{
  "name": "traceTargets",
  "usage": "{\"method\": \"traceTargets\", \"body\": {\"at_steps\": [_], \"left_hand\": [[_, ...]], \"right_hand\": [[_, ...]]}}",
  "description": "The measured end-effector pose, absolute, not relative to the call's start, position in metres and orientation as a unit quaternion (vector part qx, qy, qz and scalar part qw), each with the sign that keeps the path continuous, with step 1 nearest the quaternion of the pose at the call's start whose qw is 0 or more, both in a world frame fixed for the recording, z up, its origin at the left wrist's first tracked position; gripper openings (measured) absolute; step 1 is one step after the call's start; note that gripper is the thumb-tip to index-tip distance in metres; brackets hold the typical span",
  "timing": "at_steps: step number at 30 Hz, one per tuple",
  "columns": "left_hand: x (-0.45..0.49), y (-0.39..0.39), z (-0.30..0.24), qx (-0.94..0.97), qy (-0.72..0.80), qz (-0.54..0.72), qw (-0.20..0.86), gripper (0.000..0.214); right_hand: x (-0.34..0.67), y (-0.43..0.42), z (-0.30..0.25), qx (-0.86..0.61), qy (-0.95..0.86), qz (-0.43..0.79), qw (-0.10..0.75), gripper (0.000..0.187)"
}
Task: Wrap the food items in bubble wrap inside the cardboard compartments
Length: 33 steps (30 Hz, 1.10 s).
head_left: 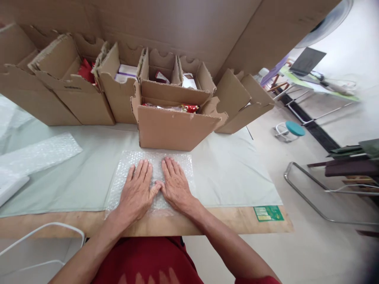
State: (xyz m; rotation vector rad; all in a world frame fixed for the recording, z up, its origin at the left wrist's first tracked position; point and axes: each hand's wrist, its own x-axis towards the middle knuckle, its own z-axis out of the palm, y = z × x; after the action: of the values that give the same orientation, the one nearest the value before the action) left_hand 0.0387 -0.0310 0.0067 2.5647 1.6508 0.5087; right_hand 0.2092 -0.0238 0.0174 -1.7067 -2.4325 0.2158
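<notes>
A sheet of clear bubble wrap lies flat on the pale green cloth, close to the table's front edge. My left hand rests flat on its left half, fingers stretched out and pointing away from me. On the right half, my right hand lies palm down with its fingers extended. The two thumbs meet near the sheet's middle. Neither hand grips anything. Just beyond the fingertips stands a cardboard box with red and clear packets inside.
Behind it, several open cardboard bins form a row against a cardboard wall. More bubble wrap lies at left. A green card sits on the wooden edge. To the right are a teal stool and a laptop.
</notes>
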Motion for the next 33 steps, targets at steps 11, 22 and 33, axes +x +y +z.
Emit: {"method": "traceTargets", "body": {"at_steps": [11,22,33], "left_hand": [[0.018,-0.035,0.009,0.833,0.537,0.127,-0.024,0.067],[0.023,-0.040,0.016,0.857,0.507,0.091,-0.027,0.064],[-0.012,-0.061,0.014,0.898,0.415,0.141,0.035,0.062]], "right_hand": [[0.263,-0.050,0.022,-0.631,-0.774,0.050,0.031,0.078],[0.239,-0.064,0.036,-0.526,-0.847,0.068,0.031,0.072],[0.329,-0.112,0.061,-0.484,-0.869,0.052,0.092,0.043]]}}
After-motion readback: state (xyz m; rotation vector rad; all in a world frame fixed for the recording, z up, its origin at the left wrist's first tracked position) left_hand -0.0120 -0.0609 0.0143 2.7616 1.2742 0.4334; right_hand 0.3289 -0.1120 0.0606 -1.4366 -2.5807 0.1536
